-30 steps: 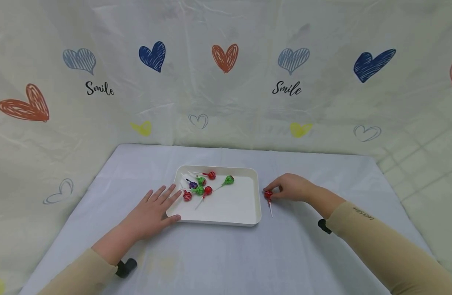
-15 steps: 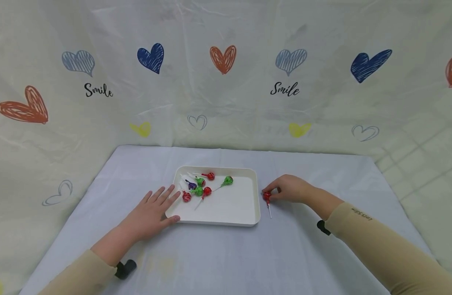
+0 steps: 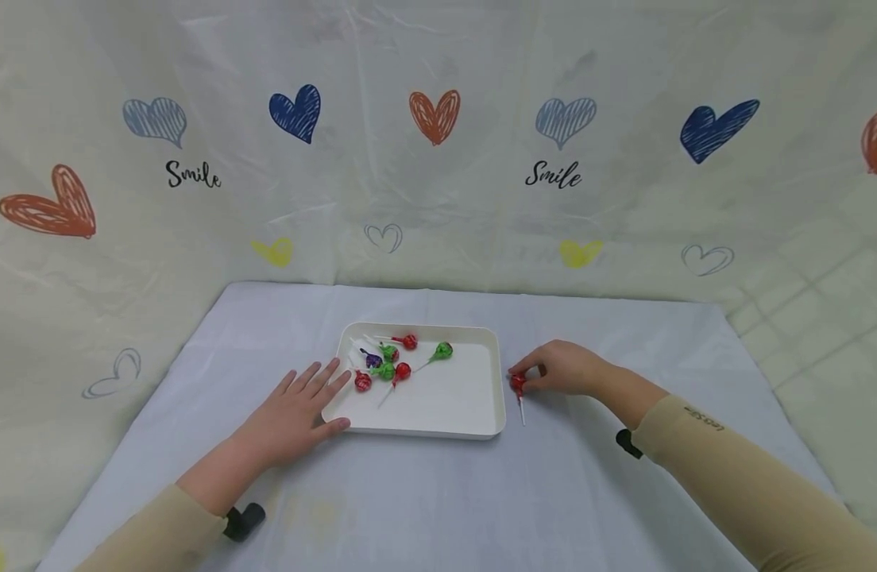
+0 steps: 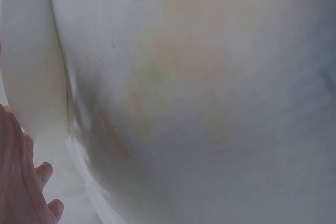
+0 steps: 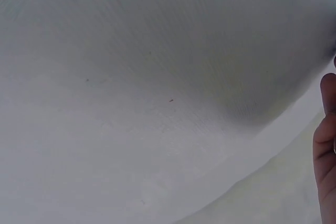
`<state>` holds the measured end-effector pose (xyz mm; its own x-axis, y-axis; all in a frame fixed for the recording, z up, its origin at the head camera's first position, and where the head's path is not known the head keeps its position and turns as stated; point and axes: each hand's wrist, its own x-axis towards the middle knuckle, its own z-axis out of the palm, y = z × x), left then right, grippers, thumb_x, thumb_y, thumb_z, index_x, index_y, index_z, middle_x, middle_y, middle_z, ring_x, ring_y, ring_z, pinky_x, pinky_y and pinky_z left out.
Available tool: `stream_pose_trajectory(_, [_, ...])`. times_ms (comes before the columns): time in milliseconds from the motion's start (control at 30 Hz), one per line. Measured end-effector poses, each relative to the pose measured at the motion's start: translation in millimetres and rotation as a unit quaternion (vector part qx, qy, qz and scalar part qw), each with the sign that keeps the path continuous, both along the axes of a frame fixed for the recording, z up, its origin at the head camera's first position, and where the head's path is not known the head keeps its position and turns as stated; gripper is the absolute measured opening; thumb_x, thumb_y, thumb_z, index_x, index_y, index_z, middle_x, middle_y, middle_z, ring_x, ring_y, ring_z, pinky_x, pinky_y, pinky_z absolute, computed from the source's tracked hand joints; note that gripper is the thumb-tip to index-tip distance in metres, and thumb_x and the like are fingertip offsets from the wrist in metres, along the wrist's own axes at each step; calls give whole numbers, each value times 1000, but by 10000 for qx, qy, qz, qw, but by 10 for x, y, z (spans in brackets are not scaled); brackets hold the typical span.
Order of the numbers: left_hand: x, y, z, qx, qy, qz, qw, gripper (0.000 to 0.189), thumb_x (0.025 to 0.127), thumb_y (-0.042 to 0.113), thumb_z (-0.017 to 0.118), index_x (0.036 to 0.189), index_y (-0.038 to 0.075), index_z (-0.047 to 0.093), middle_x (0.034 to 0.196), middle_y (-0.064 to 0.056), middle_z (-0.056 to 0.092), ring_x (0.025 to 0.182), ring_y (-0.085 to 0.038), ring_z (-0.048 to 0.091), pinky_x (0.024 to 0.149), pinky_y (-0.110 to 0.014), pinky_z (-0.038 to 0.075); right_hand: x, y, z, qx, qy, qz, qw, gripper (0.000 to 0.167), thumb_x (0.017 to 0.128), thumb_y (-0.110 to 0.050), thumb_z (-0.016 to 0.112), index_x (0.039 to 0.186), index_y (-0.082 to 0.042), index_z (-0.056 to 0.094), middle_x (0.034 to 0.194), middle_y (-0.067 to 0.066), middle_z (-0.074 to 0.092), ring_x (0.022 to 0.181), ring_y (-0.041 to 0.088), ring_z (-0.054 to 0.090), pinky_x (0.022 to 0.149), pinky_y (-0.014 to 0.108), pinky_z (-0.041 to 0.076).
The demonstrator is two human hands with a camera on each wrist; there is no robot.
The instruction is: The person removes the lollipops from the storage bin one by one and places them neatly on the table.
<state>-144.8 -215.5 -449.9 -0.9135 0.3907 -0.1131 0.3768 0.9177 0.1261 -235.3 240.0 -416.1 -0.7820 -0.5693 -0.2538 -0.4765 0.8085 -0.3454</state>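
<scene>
In the head view, my right hand (image 3: 570, 368) pinches a red-wrapped lollipop (image 3: 517, 384) by its head between thumb and fingers. That lollipop is just off the right side of a white tray (image 3: 446, 405), its white stick pointing toward me. My left hand (image 3: 284, 421) is spread out at the tray's left end, fingers straight over the rim and thumb at the front corner. Inside the tray lie a purple lollipop (image 3: 373, 361), a green lollipop (image 3: 444, 350), a red lollipop (image 3: 402, 371) and several more. Both wrist views show only part of each hand; the held lollipop is hidden there.
A white cloth (image 3: 424, 500) covers the table, with a faint yellowish stain (image 3: 317, 512) near the front. Behind it hangs a pale backdrop (image 3: 481, 191) printed with hearts and "Smile". Most of the tray's lollipops are grouped in its left half.
The pinched lollipop has shifted slightly toward me, its stick swinging a little to the left. My left hand and the tray look unmoved.
</scene>
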Motion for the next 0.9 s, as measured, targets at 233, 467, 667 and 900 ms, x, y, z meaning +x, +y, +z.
stream_pose_trajectory(233, [7,2,39,17,4,-55,10000,83,93,66,51,158,21,27,165,-8,17,149,-38,16,117,-63,11,-13,30,123,-121,25,-25,9999,31,88,-26,76,119,-26,74,106,-9,71,76,9,56,64,27,48])
stream_pose_trajectory(467, [16,15,75,18,-36,-86,10000,84,92,69,48,158,21,27,165,-9,17,149,-39,16,117,-63,12,-10,17,327,-405,81,-88,9991,34,87,-28,78,120,-22,74,112,-3,72,82,9,58,66,28,49])
stream_pose_trajectory(667, [18,-3,56,-34,-23,-78,10000,83,93,68,48,159,21,25,166,-8,15,149,-38,15,117,-62,12,-72,-71,433,-567,91,-190,9982,36,86,-28,78,121,-22,74,116,-1,72,84,10,59,68,29,51])
stream_pose_trajectory(900, [14,-3,26,30,-3,-100,9999,82,94,65,49,159,21,26,166,-7,15,149,-38,16,117,-62,11,-160,-308,497,-377,114,-216,9990,37,86,-32,78,122,-26,73,110,-4,72,81,12,58,67,29,52])
